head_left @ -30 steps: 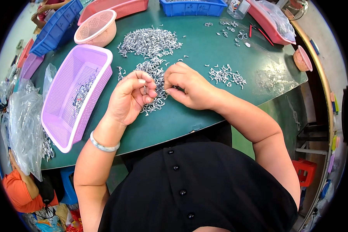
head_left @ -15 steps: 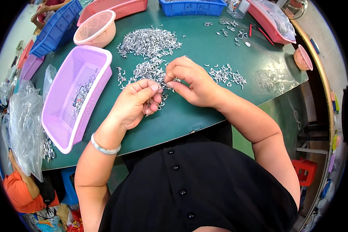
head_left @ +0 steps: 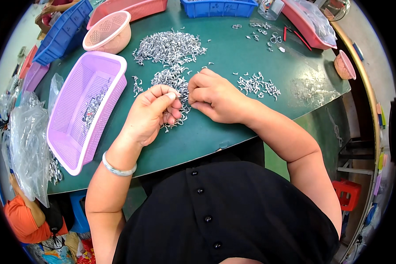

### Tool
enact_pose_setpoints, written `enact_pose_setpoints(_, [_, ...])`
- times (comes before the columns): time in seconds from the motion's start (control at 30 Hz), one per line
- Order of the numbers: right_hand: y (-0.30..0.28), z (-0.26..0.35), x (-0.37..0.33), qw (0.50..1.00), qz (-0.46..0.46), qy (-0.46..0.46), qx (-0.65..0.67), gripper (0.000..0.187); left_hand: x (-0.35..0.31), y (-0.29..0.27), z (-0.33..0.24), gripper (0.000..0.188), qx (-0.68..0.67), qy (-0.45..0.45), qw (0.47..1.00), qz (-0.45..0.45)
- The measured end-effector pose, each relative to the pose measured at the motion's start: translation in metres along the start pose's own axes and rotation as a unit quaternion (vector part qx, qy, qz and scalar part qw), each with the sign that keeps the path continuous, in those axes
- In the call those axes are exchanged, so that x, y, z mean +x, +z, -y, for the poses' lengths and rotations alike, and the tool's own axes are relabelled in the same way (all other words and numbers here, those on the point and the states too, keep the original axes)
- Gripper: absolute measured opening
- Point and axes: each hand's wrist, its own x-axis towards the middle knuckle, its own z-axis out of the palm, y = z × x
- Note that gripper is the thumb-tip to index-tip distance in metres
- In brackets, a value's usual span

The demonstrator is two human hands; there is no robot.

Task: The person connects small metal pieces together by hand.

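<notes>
Small curved silvery metal pieces [head_left: 169, 78] lie heaped in the middle of the green table [head_left: 198, 134]. Over the near end of that heap is my left hand [head_left: 156, 110], thumb and forefinger pinched with a tiny piece, probably one of these, at the tips. My right hand [head_left: 215, 97] hovers at the heap's right side, fingers curled and pressed together; whatever they hold is too small or hidden to make out. Beyond is a larger pile of the pieces [head_left: 169, 47], and a smaller scatter [head_left: 258, 84] lies right of my right hand.
A purple basket [head_left: 119, 75] with some pieces stands at left, a peach basket [head_left: 124, 39] behind it. Blue bin [head_left: 220, 9], red basket [head_left: 314, 42] and red-handled pliers [head_left: 297, 37] are farther back. A clear plastic bag [head_left: 28, 145] hangs at the left edge; another person sits beyond.
My hands have drawn slightly apart; the left moved a little left. My right hand turned knuckles-up, its fingers curling toward the table beside the heap.
</notes>
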Motion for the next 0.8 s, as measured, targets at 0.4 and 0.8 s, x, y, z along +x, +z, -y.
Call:
enact_pose_setpoints(0.4, [0.002, -0.001, 0.000, 0.998, -0.007, 0.020, 0.053, 0.006, 0.004, -0.010, 0.001, 0.014, -0.072, 0.017, 0.997, 0.013])
enact_pose_setpoints(0.8, [-0.005, 0.001, 0.002, 0.966, -0.007, 0.120, 0.227, 0.007, -0.003, 0.002, 0.000, 0.014, 0.012, -0.029, 0.999, 0.032])
